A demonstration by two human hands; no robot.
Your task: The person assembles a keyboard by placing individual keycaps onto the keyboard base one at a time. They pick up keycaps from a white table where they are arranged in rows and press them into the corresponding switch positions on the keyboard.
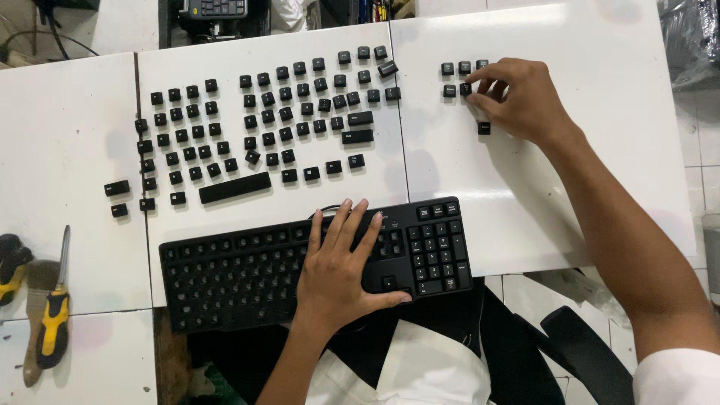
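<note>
A black keyboard [240, 274] lies at the near edge of the white table [585, 172], most of its keycaps removed; the number pad on its right still has keys. My left hand [341, 262] rests flat on the keyboard's middle, fingers spread. My right hand [517, 97] reaches to the far right, fingertips pinching a small black keycap [466, 88] in a little group of keycaps [456, 71]. One more keycap [484, 128] lies just below that hand. Many loose black keycaps [285, 112] are laid out in rows on the table, with the long space bar [235, 187] below them.
A yellow-handled screwdriver [54, 315] and a brush [34, 322] lie at the left edge. Another yellow-and-black tool [11, 262] sits beside them. A dark device [214, 11] stands at the table's far side. A black chair part [585, 352] is below right.
</note>
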